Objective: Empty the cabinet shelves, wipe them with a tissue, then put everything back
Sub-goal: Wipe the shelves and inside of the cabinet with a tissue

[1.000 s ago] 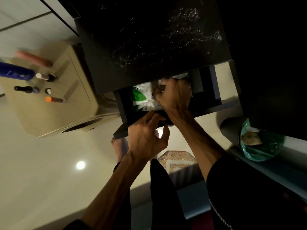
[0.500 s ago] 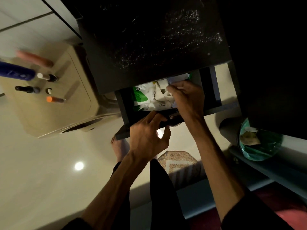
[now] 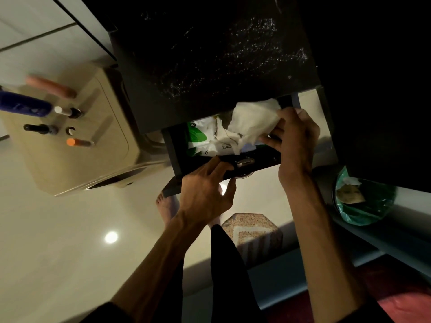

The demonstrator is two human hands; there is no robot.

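Tissue (image 3: 254, 122): white, crumpled sheet, pinched in the right hand (image 3: 296, 136), raised just above the open dark drawer (image 3: 256, 163) under the black cabinet top (image 3: 210, 54). Tissue pack (image 3: 205, 141): white with green print, lying inside the drawer, left part. Left hand (image 3: 205, 190): fingers curled over the drawer's near front edge, beside a metal handle (image 3: 242, 163). Bin (image 3: 363, 201): green-lined, paper inside, right. Small bottles (image 3: 46, 129) on a beige unit, far left.
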